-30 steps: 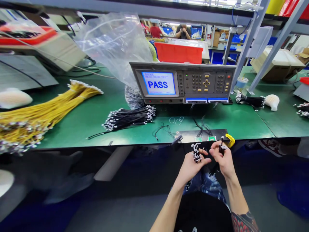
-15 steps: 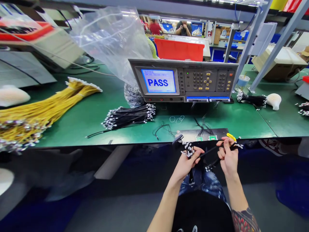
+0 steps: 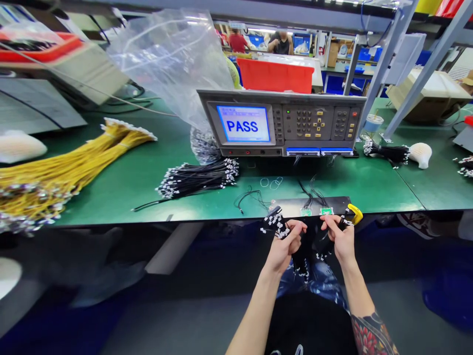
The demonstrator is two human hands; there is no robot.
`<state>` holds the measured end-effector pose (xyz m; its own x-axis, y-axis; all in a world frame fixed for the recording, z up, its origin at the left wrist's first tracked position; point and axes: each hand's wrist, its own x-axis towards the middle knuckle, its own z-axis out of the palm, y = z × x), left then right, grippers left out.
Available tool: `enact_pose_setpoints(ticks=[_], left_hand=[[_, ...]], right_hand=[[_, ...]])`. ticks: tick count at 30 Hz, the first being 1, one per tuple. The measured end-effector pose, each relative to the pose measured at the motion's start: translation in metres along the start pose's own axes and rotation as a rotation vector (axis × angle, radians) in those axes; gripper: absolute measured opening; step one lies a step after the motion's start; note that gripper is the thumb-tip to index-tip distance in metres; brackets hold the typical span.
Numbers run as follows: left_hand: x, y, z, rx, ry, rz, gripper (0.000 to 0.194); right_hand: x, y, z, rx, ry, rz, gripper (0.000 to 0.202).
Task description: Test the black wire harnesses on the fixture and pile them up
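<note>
My left hand (image 3: 286, 245) is closed round a bunch of black cables whose white connectors (image 3: 275, 223) stick out above the fingers. My right hand (image 3: 340, 239) is closed on more black cables, with white plugs beside its fingers and a yellow clamp handle (image 3: 355, 214) just behind. Both hands are close together at the table's front edge. Beyond them lies a black fixture plate (image 3: 288, 204) with two small green boards (image 3: 326, 211) wired to it. Behind, a grey tester (image 3: 281, 123) shows PASS on its screen.
A bundle of black cables (image 3: 197, 178) and a large yellow cable bundle (image 3: 84, 162) lie to the left on the green table (image 3: 121, 197). A plastic bag (image 3: 173, 64) stands left of the tester. Rear right: a cup (image 3: 372, 124) and another black bundle (image 3: 388, 152).
My right hand has moved left, nearer my left hand, and the cable stretched between them is no longer visible. The yellow handle now stands out more upright.
</note>
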<state>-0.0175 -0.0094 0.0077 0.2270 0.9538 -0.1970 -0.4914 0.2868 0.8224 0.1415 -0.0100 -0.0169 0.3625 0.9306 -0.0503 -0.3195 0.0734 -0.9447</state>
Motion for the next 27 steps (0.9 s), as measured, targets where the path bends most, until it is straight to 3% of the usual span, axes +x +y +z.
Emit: enact_pose_setpoints(ticks=[12,27], left_hand=[[0.003,-0.003,0.011,0.138,-0.003,0.02,0.051],[0.02,-0.022,0.007,0.32,0.225,0.183,0.029]], right_hand=[[0.004,-0.002,0.001,-0.017,0.036,-0.008,0.029],[0.002,-0.003,0.008,0.006,0.072,-0.009,0.032]])
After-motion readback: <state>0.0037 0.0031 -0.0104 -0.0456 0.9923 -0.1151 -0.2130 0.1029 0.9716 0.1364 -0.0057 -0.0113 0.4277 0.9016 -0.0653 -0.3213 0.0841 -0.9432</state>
